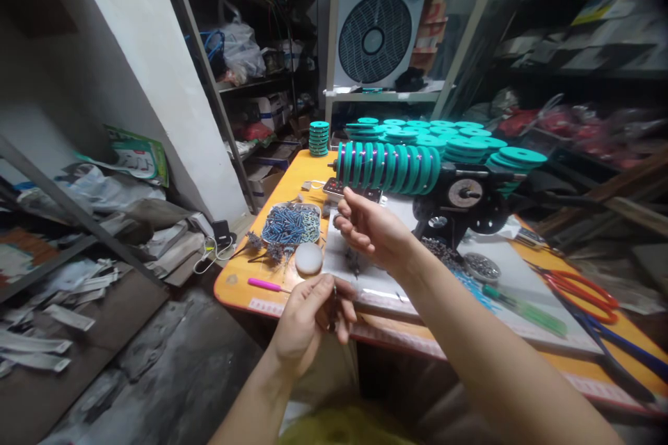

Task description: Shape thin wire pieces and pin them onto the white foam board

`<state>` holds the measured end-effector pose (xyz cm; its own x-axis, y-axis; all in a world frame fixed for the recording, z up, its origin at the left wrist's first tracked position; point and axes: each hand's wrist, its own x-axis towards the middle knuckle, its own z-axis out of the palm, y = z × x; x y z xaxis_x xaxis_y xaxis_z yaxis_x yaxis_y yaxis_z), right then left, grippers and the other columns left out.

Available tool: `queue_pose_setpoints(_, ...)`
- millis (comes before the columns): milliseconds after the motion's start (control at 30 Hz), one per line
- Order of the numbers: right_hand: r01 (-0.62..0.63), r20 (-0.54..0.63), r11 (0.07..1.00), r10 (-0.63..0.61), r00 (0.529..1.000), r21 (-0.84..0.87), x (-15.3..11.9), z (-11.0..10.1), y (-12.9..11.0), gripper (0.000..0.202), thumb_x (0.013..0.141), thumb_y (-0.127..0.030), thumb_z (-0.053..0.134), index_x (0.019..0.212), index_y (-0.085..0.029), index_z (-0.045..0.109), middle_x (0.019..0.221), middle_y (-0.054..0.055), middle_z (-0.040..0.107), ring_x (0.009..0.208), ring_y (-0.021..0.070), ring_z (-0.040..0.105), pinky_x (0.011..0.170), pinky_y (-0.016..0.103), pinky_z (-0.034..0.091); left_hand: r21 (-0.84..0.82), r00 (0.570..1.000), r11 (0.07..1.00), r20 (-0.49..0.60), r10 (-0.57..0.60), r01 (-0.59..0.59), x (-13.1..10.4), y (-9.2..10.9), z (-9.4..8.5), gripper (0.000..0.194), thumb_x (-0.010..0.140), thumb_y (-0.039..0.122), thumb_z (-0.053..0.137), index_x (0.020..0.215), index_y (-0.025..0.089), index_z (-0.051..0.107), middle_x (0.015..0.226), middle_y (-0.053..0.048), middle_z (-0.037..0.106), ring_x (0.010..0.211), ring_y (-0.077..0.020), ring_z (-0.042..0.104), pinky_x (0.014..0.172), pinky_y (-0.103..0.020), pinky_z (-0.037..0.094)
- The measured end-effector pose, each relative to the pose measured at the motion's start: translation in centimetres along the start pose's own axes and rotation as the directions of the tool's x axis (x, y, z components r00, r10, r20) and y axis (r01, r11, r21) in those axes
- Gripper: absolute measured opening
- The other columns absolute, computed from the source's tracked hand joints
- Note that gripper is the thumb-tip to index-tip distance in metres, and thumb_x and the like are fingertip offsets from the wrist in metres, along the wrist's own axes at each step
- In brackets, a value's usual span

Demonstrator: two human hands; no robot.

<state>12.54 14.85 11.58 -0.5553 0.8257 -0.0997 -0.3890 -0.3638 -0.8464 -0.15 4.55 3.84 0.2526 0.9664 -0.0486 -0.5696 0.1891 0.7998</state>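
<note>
Now, a small part [335, 292] sat low at centre frame, apparently pinched by the left hand [305, 323]; above, the right hand [376, 226] hung half-curled near the spools [395, 168], its grip unclear. Handling parts, it seemed; the next move called for a steady left pinch.
</note>
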Motion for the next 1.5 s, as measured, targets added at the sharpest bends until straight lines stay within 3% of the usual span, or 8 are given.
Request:
queue_pose_setpoints(167, 0.056, 0.084, 0.95, -0.032, 0.996, -0.309, -2.6, -0.6, 1.9, 0.034, 0.093, -0.045, 0.054, 0.096, -0.014, 0.067, 0.05, -0.004, 0.055, 0.031, 0.0031, 0.036, 0.03, 0.013, 0.025, -0.105, 0.999, 0.994, -0.026, 0.022, -0.024, -0.7, -0.1, -0.2, 0.027, 0.095, 0.033, 0.049, 0.105, 0.012, 0.062, 0.058, 0.0, 0.063, 0.038, -0.0014, 0.029, 0.049, -0.018, 0.029)
queue_pose_setpoints(300, 0.029, 0.032, 0.856, -0.015, 0.999, -0.517, -4.6, -0.5, 3.4, 0.028, 0.086, -0.041, 0.064, 0.092, -0.014, 0.07, 0.055, -0.005, 0.054, 0.041, 0.0043, 0.041, 0.038, 0.015, 0.032, -0.109, 0.999, 0.994, -0.031, 0.009, -0.013, -0.8, -0.1, -0.5, 0.014, 0.094, 0.028, 0.05, 0.095, 0.014, 0.055, 0.054, 0.002, 0.06, 0.037, -0.0008, 0.025, 0.046, -0.017, 0.023)
queue_pose_setpoints(433, 0.143, 0.049, 0.757, -0.145, 0.988, -0.638, -5.1, -0.3, 3.9, 0.018, 0.08, -0.033, 0.071, 0.084, -0.016, 0.07, 0.081, 0.005, 0.068, 0.07, 0.0128, 0.06, 0.062, 0.023, 0.048, -0.086, 1.0, 0.996, 0.0, -0.007, 0.007, -0.5, -0.2, -0.7, 0.013, 0.092, 0.027, 0.053, 0.098, 0.016, 0.052, 0.051, 0.005, 0.057, 0.035, -0.0002, 0.019, 0.043, -0.016, 0.018)
queue_pose_setpoints(500, 0.171, 0.078, 0.724, -0.16, 0.984, -0.669, -5.1, -0.5, 4.2, 0.016, 0.081, -0.032, 0.07, 0.082, -0.016, 0.068, 0.079, 0.004, 0.067, 0.067, 0.0128, 0.059, 0.059, 0.023, 0.046, -0.07, 1.0, 0.997, 0.007, -0.012, 0.012, -0.3, -0.2, -0.7, 0.013, 0.091, 0.028, 0.054, 0.095, 0.016, 0.051, 0.05, 0.006, 0.055, 0.034, -0.0002, 0.019, 0.043, -0.015, 0.018)
queue_pose_setpoints(767, 0.116, 0.102, 0.802, -0.069, 0.992, -0.586, -5.3, -1.0, 5.8, 0.021, 0.092, -0.041, 0.057, 0.088, -0.02, 0.056, 0.069, -0.002, 0.055, 0.054, 0.0088, 0.05, 0.045, 0.018, 0.038, -0.108, 1.0, 0.994, 0.017, -0.009, 0.01, 0.1, -0.4, -0.2, 0.01, 0.086, 0.024, 0.057, 0.083, 0.018, 0.049, 0.04, 0.01, 0.043, 0.032, -0.0021, 0.015, 0.039, -0.015, 0.019)
queue_pose_setpoints(1033, -0.039, 0.172, 0.972, 0.08, 0.982, -0.23, -5.6, -1.3, 6.7, 0.028, 0.091, -0.048, 0.057, 0.091, -0.02, 0.051, 0.059, -0.006, 0.055, 0.038, 0.0057, 0.045, 0.035, 0.016, 0.032, -0.1, 0.997, 0.994, 0.062, -0.035, 0.041, -0.7, 0.2, -0.2, 0.011, 0.092, 0.023, 0.05, 0.089, 0.014, 0.053, 0.052, 0.001, 0.06, 0.035, -0.0004, 0.024, 0.043, -0.017, 0.019)
queue_pose_setpoints(1267, 0.026, 0.183, 0.941, 0.038, 0.982, -0.337, -5.4, -0.7, 5.9, 0.025, 0.09, -0.041, 0.06, 0.095, -0.018, 0.052, 0.057, -0.002, 0.063, 0.04, 0.0073, 0.053, 0.036, 0.015, 0.035, -0.117, 0.999, 0.993, 0.038, -0.025, 0.029, -0.7, 0.2, -0.3, 0.014, 0.092, 0.023, 0.049, 0.101, 0.014, 0.054, 0.052, 0.001, 0.062, 0.033, -0.0008, 0.024, 0.043, -0.016, 0.023)
queue_pose_setpoints(1500, 0.04, 0.14, 0.933, 0.011, 0.99, -0.357, -5.4, -0.1, 6.0, 0.028, 0.088, -0.044, 0.063, 0.088, -0.019, 0.049, 0.058, -0.005, 0.059, 0.04, 0.0068, 0.05, 0.039, 0.018, 0.037, -0.175, 0.998, 0.984, 0.054, -0.012, 0.021, 0.0, -0.1, -0.2, 0.002, 0.087, 0.018, 0.051, 0.087, 0.016, 0.053, 0.038, 0.008, 0.048, 0.028, -0.0015, 0.015, 0.035, -0.012, 0.022)
